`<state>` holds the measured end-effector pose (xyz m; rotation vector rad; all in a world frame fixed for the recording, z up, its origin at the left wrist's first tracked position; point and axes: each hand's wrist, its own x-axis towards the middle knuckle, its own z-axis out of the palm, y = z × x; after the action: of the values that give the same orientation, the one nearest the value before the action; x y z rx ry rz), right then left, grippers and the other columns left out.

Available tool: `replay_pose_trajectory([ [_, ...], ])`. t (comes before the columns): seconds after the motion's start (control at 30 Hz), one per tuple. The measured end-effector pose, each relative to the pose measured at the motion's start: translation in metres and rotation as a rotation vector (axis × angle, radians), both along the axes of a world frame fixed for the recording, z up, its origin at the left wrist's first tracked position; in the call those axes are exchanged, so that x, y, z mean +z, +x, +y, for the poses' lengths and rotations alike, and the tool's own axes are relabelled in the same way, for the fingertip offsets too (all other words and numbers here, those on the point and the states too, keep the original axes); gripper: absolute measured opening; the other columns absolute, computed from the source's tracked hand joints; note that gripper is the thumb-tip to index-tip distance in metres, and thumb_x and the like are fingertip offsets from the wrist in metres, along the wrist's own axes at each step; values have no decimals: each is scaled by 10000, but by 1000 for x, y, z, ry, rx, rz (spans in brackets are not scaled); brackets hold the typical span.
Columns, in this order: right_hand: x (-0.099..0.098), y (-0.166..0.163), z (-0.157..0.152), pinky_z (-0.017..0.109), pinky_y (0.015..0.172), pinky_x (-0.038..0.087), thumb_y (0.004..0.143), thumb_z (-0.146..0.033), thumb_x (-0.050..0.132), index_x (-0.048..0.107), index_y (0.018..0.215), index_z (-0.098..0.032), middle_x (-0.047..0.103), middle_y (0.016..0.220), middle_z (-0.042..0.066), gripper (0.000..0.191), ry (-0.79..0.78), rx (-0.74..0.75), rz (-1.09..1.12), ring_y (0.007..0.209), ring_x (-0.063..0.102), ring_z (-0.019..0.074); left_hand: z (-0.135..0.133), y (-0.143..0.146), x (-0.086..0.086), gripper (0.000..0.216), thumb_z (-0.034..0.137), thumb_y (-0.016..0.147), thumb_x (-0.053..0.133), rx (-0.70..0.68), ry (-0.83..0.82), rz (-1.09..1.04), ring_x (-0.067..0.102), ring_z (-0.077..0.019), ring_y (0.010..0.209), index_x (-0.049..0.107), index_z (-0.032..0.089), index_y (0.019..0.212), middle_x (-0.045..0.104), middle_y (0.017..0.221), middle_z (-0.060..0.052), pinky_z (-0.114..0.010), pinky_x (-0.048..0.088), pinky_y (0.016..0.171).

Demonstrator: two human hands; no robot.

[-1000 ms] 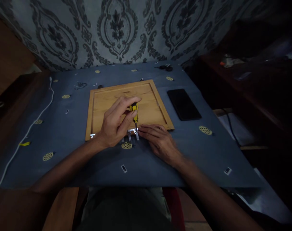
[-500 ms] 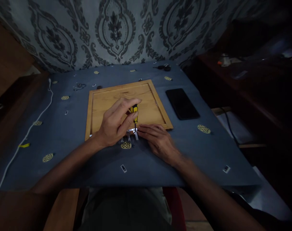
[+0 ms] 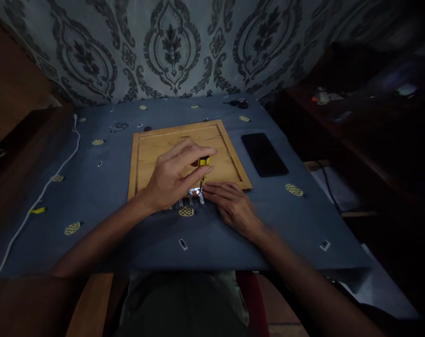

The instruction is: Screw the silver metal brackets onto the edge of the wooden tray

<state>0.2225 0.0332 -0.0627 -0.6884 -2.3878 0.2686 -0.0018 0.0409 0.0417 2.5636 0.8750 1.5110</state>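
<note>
My left hand (image 3: 179, 171) is closed around the handle of a yellow and black screwdriver (image 3: 204, 162), which stands upright with its shaft pointing down. The tip meets a shiny metal hook rail (image 3: 195, 192) lying along the near edge of a framed wooden board (image 3: 187, 133). Several hooks of the rail stick out over the tablecloth toward me; its left part is hidden behind my left hand. Lying flat at the rail's right end, my right hand (image 3: 231, 203) has its fingers stretched out on the board's near edge, close to the screwdriver tip.
A black phone (image 3: 264, 154) lies right of the board on the blue patterned tablecloth (image 3: 233, 257). Toward the back are a dark key-like object (image 3: 238, 103) and a small pile of metal pieces (image 3: 118, 126). A white cable (image 3: 54, 175) runs down the left side.
The fingers of my left hand have shifted on the screwdriver handle, with the hand slightly more to the right. My right hand stays on the board's edge. The camera view has moved a little.
</note>
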Motion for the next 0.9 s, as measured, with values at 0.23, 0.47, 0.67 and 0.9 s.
replay_pose_trajectory([
  [0.23,1,0,-1,483,1011,565,950,-40,484,715,1292,-236,769,1281,95,457,23,-2,-19,1266,687,246,-2,-2,10,177,183,974,646,6,-108,96,726,-160,958,621,177,1149,752,1080,-52,-285,608,848],
  [0.47,-1,1,-1,508,1013,563,945,-57,501,708,1324,-273,772,1275,87,482,20,-16,-24,1247,694,263,-2,3,17,127,194,1029,536,-63,-170,177,709,-182,1021,607,192,1134,721,1099,-59,-314,605,875],
  [0.67,-3,1,-1,499,968,576,948,-48,491,701,1319,-274,781,1247,80,482,62,-27,5,1201,715,261,-4,7,12,102,227,1038,546,-37,-161,143,686,-158,924,611,175,1097,693,1056,-60,-262,601,751],
  [0.9,1,2,-3,505,959,580,946,-57,501,735,1239,-297,789,1224,67,445,36,-54,-42,1180,726,269,1,2,7,112,201,1027,516,-44,-179,74,734,-188,903,616,234,1065,720,1042,-28,-303,591,718],
])
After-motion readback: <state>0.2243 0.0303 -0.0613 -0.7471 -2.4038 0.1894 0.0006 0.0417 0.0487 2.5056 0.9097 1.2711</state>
